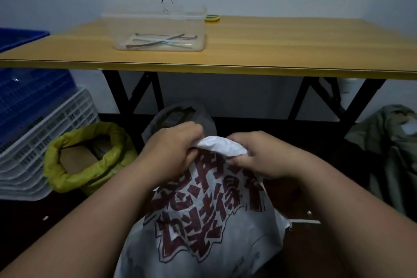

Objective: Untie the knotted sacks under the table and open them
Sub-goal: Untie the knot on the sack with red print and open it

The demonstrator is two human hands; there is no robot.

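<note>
A white sack with dark red printed characters (pixel 203 221) stands on the floor in front of the table. Its bunched top (pixel 222 147) sticks up between my hands. My left hand (pixel 171 151) grips the left side of that bunched top. My right hand (pixel 257 156) pinches its right side. A yellow sack (pixel 85 165) stands to the left with its mouth rolled open, brown contents showing inside. A grey sack (pixel 180 115) sits behind my hands under the table, partly hidden. An olive-green sack (pixel 392 153) slumps at the right.
The wooden table (pixel 270 52) carries a clear plastic tub (pixel 158 29) with several cable ties, and a yellow-green tool (pixel 212 17) behind it. Black table legs (pixel 126 97) flank the sacks. Blue and white crates (pixel 33 124) are stacked at the left.
</note>
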